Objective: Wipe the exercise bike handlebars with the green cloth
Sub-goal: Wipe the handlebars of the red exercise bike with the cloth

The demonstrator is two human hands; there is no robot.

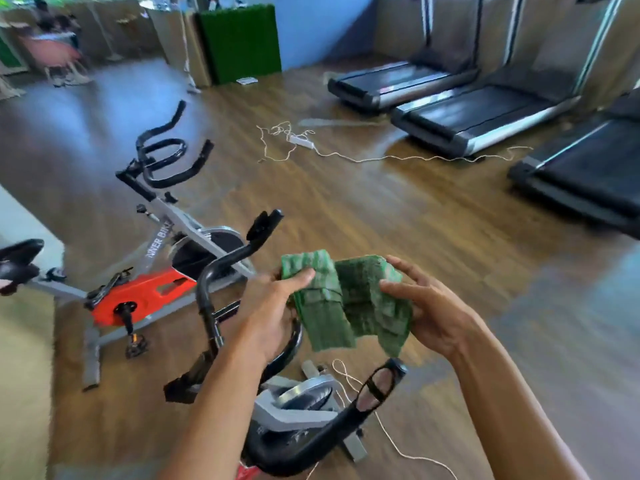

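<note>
Handlebars sit below both hands. Left hand and right hand each grip the green cloth, bunched between them.

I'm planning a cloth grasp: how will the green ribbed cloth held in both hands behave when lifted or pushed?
Probably floppy: the green ribbed cloth folds and droops below the left hand and right hand. Likely light, since thumbs and fingers alone hold it up. Its ribbed texture may grip rather than slide on the black tubular handlebar.
</note>
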